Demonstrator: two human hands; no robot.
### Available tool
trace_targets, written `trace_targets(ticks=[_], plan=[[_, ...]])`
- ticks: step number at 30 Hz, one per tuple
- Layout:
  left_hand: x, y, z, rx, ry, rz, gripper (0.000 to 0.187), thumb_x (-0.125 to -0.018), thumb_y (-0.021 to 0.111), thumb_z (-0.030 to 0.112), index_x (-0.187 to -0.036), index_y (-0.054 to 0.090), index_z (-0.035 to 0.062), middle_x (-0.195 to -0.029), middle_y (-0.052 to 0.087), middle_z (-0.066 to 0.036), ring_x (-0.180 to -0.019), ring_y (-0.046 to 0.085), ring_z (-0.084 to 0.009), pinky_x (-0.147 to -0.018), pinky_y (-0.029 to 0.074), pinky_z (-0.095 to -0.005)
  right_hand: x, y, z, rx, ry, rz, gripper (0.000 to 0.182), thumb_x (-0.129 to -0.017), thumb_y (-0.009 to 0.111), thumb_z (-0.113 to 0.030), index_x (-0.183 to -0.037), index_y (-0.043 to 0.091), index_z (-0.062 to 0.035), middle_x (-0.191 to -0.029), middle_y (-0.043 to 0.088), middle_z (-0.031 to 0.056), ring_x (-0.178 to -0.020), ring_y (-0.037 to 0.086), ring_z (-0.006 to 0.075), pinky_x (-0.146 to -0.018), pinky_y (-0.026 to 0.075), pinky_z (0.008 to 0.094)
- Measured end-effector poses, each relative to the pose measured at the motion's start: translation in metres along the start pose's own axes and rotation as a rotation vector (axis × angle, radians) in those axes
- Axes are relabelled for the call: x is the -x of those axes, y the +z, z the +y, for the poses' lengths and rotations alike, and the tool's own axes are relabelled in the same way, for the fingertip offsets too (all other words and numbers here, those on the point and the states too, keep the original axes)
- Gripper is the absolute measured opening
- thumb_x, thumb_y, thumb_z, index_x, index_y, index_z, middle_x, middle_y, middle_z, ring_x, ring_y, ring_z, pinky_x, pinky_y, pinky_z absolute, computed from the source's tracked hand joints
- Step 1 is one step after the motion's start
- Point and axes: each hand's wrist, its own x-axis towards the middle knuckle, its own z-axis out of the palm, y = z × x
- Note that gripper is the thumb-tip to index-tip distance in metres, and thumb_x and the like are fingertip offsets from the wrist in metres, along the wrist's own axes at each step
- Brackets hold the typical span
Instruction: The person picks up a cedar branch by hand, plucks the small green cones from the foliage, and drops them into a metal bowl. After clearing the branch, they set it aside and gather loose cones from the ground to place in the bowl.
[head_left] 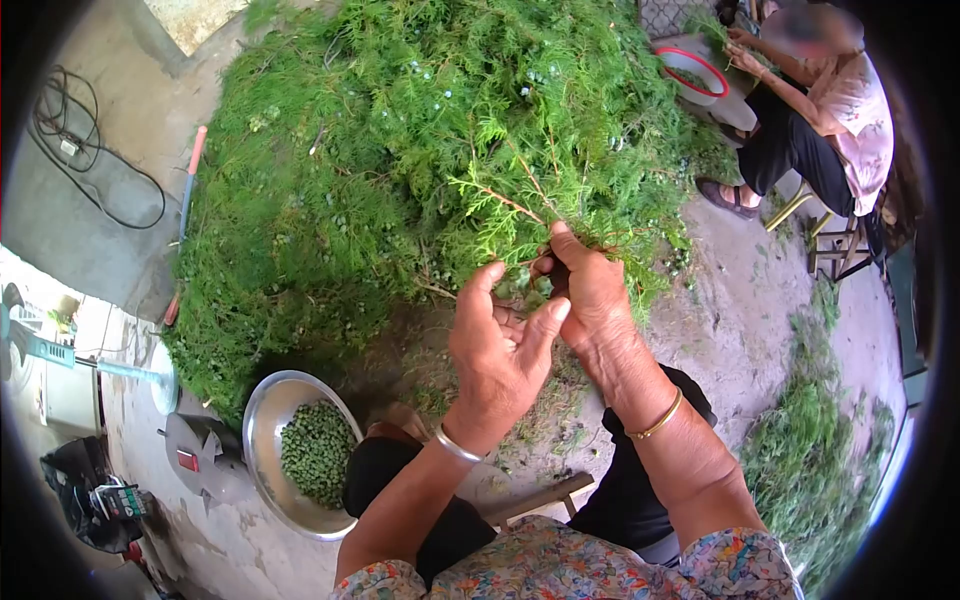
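Note:
A leafy green sprig (515,205) with reddish-brown stems is held up in front of a large heap of cut branches (330,170). My right hand (592,285) is closed round the lower end of the sprig. Just to its left, my left hand (502,345) has its thumb and fingers curved and apart, close to the green berries under the sprig. Whether a berry lies between those fingertips is too small to tell. A metal basin (262,440) holding many green berries (318,452) stands at the lower left.
Another person (840,120) sits at the upper right, holding a sprig near a red-rimmed basin (722,80). More cut greenery (800,460) lies at the right. A fan (160,375) stands at the left, with a black cable (95,160) above it.

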Motion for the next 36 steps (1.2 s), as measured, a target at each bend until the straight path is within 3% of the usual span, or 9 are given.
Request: trace_targets(ticks=[5, 9, 16, 26, 29, 31, 32, 34, 36], plan=[[0.001, 0.005, -0.014, 0.163, 0.032, 0.094, 0.050, -0.076, 0.071, 0.002, -0.115, 0.042, -0.0072, -0.096, 0.056, -0.013, -0.077, 0.061, -0.0136, -0.059, 0.053, -0.0219, -0.002, 0.001, 0.014, -0.132, 0.014, 0.007, 0.008, -0.087, 0.057, -0.008, -0.080, 0.055, -0.0049, -0.067, 0.051, 0.0033, -0.057, 0.047, 0.0139, -0.050, 0.042, 0.0288], [0.001, -0.001, -0.015, 0.123, 0.018, 0.094, 0.042, -0.074, 0.069, -0.006, -0.111, 0.048, -0.0037, -0.094, 0.055, -0.007, -0.075, 0.053, -0.0053, -0.059, 0.047, -0.0175, -0.008, -0.002, 0.020, -0.110, -0.024, -0.005, 0.005, -0.086, 0.058, -0.007, -0.081, 0.056, -0.0054, -0.068, 0.052, 0.0022, -0.059, 0.047, 0.0130, -0.050, 0.040, 0.0276], [-0.002, -0.013, -0.015, -0.081, 0.130, -0.003, 0.041, -0.067, 0.074, -0.007, -0.104, 0.059, 0.0013, -0.092, 0.056, -0.005, -0.063, 0.052, -0.0036, -0.049, 0.043, -0.0166, -0.007, -0.002, 0.026, -0.033, 0.036, 0.041, 0.008, -0.086, 0.061, -0.010, -0.083, 0.057, -0.0034, -0.071, 0.053, 0.0036, -0.059, 0.047, 0.0132, -0.054, 0.042, 0.0278], [-0.004, -0.015, -0.027, -0.179, 0.119, 0.005, 0.027, -0.071, 0.069, -0.008, -0.096, 0.061, -0.0011, -0.088, 0.059, -0.007, -0.068, 0.057, -0.0064, -0.050, 0.045, -0.0172, -0.012, -0.005, 0.029, -0.082, 0.076, 0.004, 0.008, -0.084, 0.061, -0.005, -0.081, 0.056, -0.0003, -0.071, 0.053, 0.0057, -0.061, 0.047, 0.0158, -0.055, 0.042, 0.0312], [-0.006, -0.015, -0.028, -0.236, 0.244, -0.002, 0.022, -0.075, 0.066, -0.007, -0.095, 0.061, -0.0020, -0.085, 0.061, -0.007, -0.063, 0.057, -0.0066, -0.048, 0.045, -0.0179, -0.013, -0.005, 0.024, -0.066, 0.080, 0.029, 0.008, -0.084, 0.061, -0.003, -0.080, 0.056, 0.0007, -0.070, 0.052, 0.0063, -0.062, 0.046, 0.0165, -0.055, 0.042, 0.0326], [-0.003, -0.016, -0.021, -0.036, -0.019, -0.090, 0.018, -0.077, 0.063, -0.007, -0.095, 0.060, -0.0039, -0.082, 0.062, -0.008, -0.057, 0.056, -0.0082, -0.045, 0.046, -0.0201, -0.011, -0.005, 0.019, -0.051, 0.082, 0.039, 0.008, -0.083, 0.061, -0.003, -0.079, 0.056, 0.0012, -0.069, 0.052, 0.0067, -0.062, 0.046, 0.0169, -0.055, 0.042, 0.0333], [-0.004, -0.017, -0.016, -0.035, -0.020, -0.092, 0.018, -0.077, 0.063, -0.007, -0.095, 0.060, -0.0039, -0.082, 0.062, -0.008, -0.057, 0.056, -0.0082, -0.045, 0.046, -0.0201, -0.010, -0.004, 0.017, -0.037, 0.083, 0.047, 0.006, -0.084, 0.060, -0.001, -0.082, 0.055, 0.0023, -0.072, 0.052, 0.0075, -0.062, 0.046, 0.0169, -0.056, 0.041, 0.0335], [-0.006, -0.020, -0.006, 0.258, -0.234, -0.121, 0.016, -0.079, 0.061, -0.006, -0.095, 0.060, -0.0055, -0.078, 0.062, -0.009, -0.052, 0.055, -0.0101, -0.043, 0.045, -0.0225, -0.012, -0.006, 0.015, -0.023, 0.084, 0.058, 0.005, -0.084, 0.058, 0.000, -0.084, 0.054, 0.0034, -0.074, 0.052, 0.0083, -0.062, 0.046, 0.0168, -0.056, 0.041, 0.0337], [-0.005, -0.028, -0.001, 0.348, -0.258, -0.090, 0.016, -0.080, 0.061, -0.006, -0.096, 0.059, -0.0053, -0.076, 0.061, -0.008, -0.052, 0.055, -0.0096, -0.043, 0.046, -0.0222, -0.022, -0.012, 0.011, -0.126, 0.072, 0.091, 0.005, -0.085, 0.056, -0.002, -0.086, 0.054, 0.0029, -0.074, 0.051, 0.0076, -0.059, 0.046, 0.0155, -0.053, 0.040, 0.0320]])
